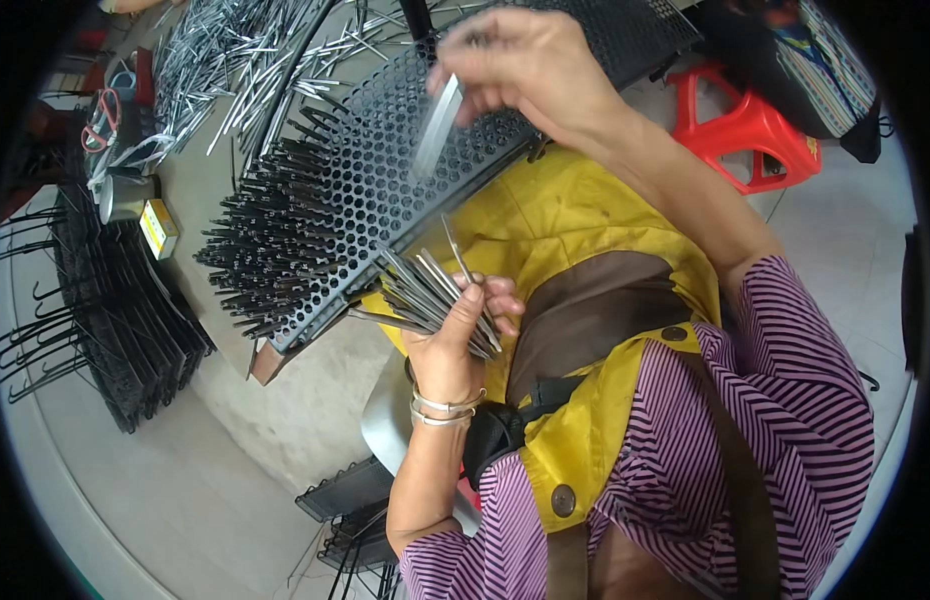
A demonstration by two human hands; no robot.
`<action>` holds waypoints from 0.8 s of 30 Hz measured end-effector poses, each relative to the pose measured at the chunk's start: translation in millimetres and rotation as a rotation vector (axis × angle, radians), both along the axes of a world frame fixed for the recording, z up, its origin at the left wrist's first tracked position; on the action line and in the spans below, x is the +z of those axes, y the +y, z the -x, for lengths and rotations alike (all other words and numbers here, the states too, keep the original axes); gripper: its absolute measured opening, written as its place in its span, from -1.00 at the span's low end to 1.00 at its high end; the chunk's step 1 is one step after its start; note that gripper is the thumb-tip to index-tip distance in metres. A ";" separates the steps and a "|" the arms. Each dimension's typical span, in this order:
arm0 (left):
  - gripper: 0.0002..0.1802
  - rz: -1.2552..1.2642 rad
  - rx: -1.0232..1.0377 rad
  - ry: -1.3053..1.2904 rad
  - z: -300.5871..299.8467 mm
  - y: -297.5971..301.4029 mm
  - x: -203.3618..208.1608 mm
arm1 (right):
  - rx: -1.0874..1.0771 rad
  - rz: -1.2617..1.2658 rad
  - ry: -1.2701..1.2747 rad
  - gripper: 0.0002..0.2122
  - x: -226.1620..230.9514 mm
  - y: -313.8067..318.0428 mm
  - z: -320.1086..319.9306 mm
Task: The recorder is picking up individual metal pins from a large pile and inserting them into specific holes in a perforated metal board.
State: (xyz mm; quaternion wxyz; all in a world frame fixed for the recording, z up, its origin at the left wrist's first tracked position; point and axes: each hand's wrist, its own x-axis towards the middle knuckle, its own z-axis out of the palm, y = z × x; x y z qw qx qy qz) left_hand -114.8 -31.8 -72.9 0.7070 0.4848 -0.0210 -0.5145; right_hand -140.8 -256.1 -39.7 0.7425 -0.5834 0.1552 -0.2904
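Observation:
My left hand [453,345] is closed round a bundle of thin grey metal rods [420,290], with the thumb pressed across them. One rod [452,240] sticks up apart from the others near the thumb tip. Above the black perforated rack [370,160], my right hand [525,65] pinches a slim silvery metal rod [440,125] that slants down toward the holes; motion smears both rod and fingertips. Many dark rods [275,215] stand packed upright in holes on the rack's left part. Whether the pinched rod touches the rack, I cannot tell.
Loose shiny rods [225,60] lie heaped on the table behind the rack. At left are a metal cup [123,195], a small yellow box [157,228], red-handled scissors [103,118] and hanging black racks with hooks [125,310]. A red stool [755,135] stands at right.

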 end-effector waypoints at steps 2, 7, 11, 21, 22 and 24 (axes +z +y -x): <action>-0.84 0.010 -0.033 0.038 -0.4 0.7 0.1 | -0.039 -0.003 -0.108 -0.86 -3.6 -15.3 -22.5; -0.83 0.012 -0.029 0.047 -0.9 1.1 -0.9 | -0.196 0.201 -0.077 -0.95 -3.4 -26.0 -48.8; -0.82 0.011 -0.028 0.062 -1.2 0.8 -0.1 | -0.219 0.306 -0.103 -0.95 -13.3 -29.9 -57.9; -0.83 -0.006 -0.029 0.079 -0.7 -0.1 1.5 | -0.186 0.357 -0.123 -0.95 -13.3 -35.0 -58.4; -0.83 -0.006 -0.029 0.072 -0.4 -0.3 2.0 | -0.181 0.369 -0.120 -0.95 -12.6 -35.2 -58.4; -0.83 -0.006 -0.030 0.065 -0.2 -0.4 2.2 | -0.176 0.381 -0.117 -0.95 -11.1 -34.7 -58.6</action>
